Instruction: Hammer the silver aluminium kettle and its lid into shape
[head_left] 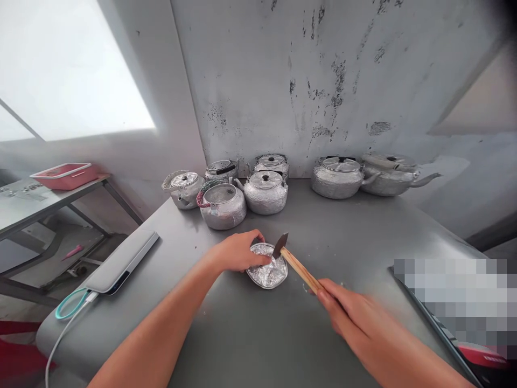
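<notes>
My left hand [241, 251] grips the left edge of a round, dented silver lid [269, 275], its thumb lying over the top face. My right hand [343, 303] is wrapped round the wooden handle of a small hammer [301, 269]. The hammer's dark, wedge-shaped metal head [280, 245] is at the lid's upper right, close to my left thumb; I cannot tell whether it touches the metal. Behind my left hand stands a dented kettle without a lid [224, 210], its handle wrapped in red and green cord.
Several worn aluminium kettles [266, 196] line the back of the grey table, with two more [338, 180] further right. A grey power bank [123, 264] with a white cable lies on the left. A pixelated item [456, 302] occupies the right edge. A pink basket [68, 177] sits on a side table.
</notes>
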Demonstrator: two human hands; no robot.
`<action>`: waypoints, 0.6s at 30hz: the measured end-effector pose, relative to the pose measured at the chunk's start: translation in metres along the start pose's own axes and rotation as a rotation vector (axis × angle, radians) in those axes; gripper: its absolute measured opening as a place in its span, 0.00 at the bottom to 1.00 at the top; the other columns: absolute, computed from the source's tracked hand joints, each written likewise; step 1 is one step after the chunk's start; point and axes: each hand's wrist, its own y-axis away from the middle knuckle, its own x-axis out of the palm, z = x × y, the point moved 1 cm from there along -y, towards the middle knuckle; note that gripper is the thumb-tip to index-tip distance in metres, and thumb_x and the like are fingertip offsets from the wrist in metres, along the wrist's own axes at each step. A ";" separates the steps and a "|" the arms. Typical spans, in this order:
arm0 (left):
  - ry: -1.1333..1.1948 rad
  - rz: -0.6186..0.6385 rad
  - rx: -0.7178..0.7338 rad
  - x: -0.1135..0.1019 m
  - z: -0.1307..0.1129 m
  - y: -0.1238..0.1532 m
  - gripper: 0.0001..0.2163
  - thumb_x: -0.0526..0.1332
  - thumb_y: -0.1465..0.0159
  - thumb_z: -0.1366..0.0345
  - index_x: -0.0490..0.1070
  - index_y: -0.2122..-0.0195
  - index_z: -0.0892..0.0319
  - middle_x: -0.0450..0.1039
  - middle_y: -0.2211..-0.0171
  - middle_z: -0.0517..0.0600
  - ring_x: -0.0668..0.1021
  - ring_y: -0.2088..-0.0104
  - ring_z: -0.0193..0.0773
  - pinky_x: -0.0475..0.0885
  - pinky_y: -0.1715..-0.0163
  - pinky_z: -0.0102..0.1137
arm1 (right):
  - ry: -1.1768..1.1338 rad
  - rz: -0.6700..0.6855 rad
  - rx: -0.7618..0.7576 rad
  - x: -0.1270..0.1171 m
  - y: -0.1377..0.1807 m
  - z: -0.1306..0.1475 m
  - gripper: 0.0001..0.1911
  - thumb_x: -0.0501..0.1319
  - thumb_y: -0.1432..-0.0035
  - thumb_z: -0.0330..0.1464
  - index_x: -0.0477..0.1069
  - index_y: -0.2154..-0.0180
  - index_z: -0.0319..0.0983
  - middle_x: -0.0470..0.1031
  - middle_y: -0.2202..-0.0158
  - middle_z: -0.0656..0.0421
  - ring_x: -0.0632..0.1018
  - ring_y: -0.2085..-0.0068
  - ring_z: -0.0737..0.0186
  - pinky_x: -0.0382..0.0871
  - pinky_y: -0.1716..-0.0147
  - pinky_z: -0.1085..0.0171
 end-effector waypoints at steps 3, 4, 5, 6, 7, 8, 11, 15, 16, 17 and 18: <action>0.017 0.005 0.004 0.001 0.000 0.000 0.22 0.64 0.42 0.47 0.66 0.49 0.48 0.75 0.66 0.45 0.77 0.76 0.36 0.67 0.81 0.26 | -0.021 -0.042 -0.008 -0.001 0.000 -0.001 0.19 0.48 0.30 0.43 0.68 0.71 0.47 0.70 0.79 0.62 0.71 0.78 0.60 0.62 0.80 0.65; 0.024 0.008 0.003 0.001 0.001 0.000 0.22 0.64 0.42 0.47 0.66 0.49 0.48 0.75 0.66 0.45 0.76 0.77 0.35 0.68 0.81 0.26 | -0.035 -0.052 -0.001 0.000 0.000 -0.002 0.19 0.47 0.30 0.43 0.69 0.70 0.47 0.69 0.79 0.62 0.71 0.78 0.60 0.61 0.80 0.65; 0.028 0.012 0.002 0.001 0.001 0.000 0.23 0.64 0.42 0.47 0.66 0.49 0.48 0.75 0.66 0.45 0.76 0.77 0.35 0.68 0.81 0.26 | -0.052 -0.049 0.008 0.000 0.000 -0.003 0.19 0.47 0.30 0.44 0.69 0.69 0.46 0.69 0.79 0.62 0.71 0.78 0.60 0.60 0.81 0.65; 0.028 0.014 0.000 0.001 0.001 -0.001 0.23 0.64 0.42 0.46 0.66 0.49 0.48 0.75 0.67 0.45 0.76 0.77 0.35 0.68 0.81 0.26 | -0.068 -0.040 0.015 0.001 0.000 -0.004 0.20 0.46 0.30 0.44 0.69 0.69 0.46 0.69 0.79 0.62 0.70 0.78 0.60 0.59 0.82 0.65; 0.026 0.014 -0.003 0.001 0.002 -0.001 0.24 0.64 0.42 0.46 0.66 0.48 0.49 0.75 0.67 0.45 0.76 0.77 0.36 0.67 0.81 0.26 | -0.082 -0.025 0.020 0.002 0.000 -0.005 0.20 0.46 0.30 0.44 0.69 0.70 0.46 0.68 0.79 0.62 0.69 0.79 0.61 0.59 0.82 0.64; 0.022 0.012 -0.002 0.000 0.002 -0.001 0.24 0.64 0.43 0.46 0.66 0.48 0.49 0.74 0.67 0.45 0.76 0.77 0.36 0.67 0.81 0.26 | -0.090 -0.008 0.022 0.002 -0.001 -0.005 0.21 0.46 0.30 0.44 0.68 0.71 0.45 0.67 0.79 0.62 0.69 0.79 0.61 0.58 0.82 0.64; 0.006 -0.004 0.009 0.000 0.002 -0.001 0.25 0.64 0.43 0.45 0.67 0.47 0.49 0.75 0.66 0.46 0.77 0.75 0.37 0.66 0.81 0.27 | -0.093 0.032 0.026 0.005 0.000 -0.004 0.21 0.46 0.29 0.43 0.66 0.72 0.45 0.67 0.78 0.62 0.68 0.77 0.61 0.59 0.80 0.64; -0.042 -0.043 0.025 -0.002 -0.001 0.000 0.25 0.64 0.43 0.45 0.69 0.48 0.50 0.76 0.64 0.48 0.78 0.72 0.39 0.67 0.77 0.28 | -0.089 0.136 0.075 0.009 0.001 -0.006 0.21 0.43 0.27 0.44 0.64 0.68 0.45 0.64 0.75 0.63 0.67 0.74 0.61 0.61 0.74 0.63; -0.054 -0.051 0.026 -0.002 -0.001 0.000 0.25 0.64 0.43 0.45 0.69 0.48 0.50 0.76 0.64 0.48 0.78 0.71 0.40 0.67 0.76 0.28 | -0.081 0.160 0.082 0.010 0.001 -0.007 0.21 0.42 0.26 0.44 0.64 0.68 0.45 0.66 0.74 0.63 0.69 0.72 0.60 0.61 0.72 0.63; -0.064 -0.060 0.028 -0.002 -0.002 0.001 0.26 0.64 0.43 0.44 0.70 0.48 0.51 0.77 0.64 0.48 0.79 0.70 0.40 0.68 0.75 0.29 | -0.070 0.174 0.084 0.011 0.001 -0.008 0.21 0.41 0.26 0.45 0.64 0.67 0.45 0.68 0.72 0.62 0.71 0.71 0.59 0.62 0.71 0.62; -0.073 -0.070 0.031 -0.002 -0.002 0.001 0.26 0.64 0.44 0.44 0.70 0.48 0.51 0.77 0.64 0.48 0.79 0.69 0.41 0.68 0.74 0.29 | -0.059 0.177 0.079 0.012 0.001 -0.009 0.22 0.40 0.26 0.45 0.65 0.66 0.45 0.71 0.70 0.61 0.73 0.68 0.58 0.62 0.70 0.62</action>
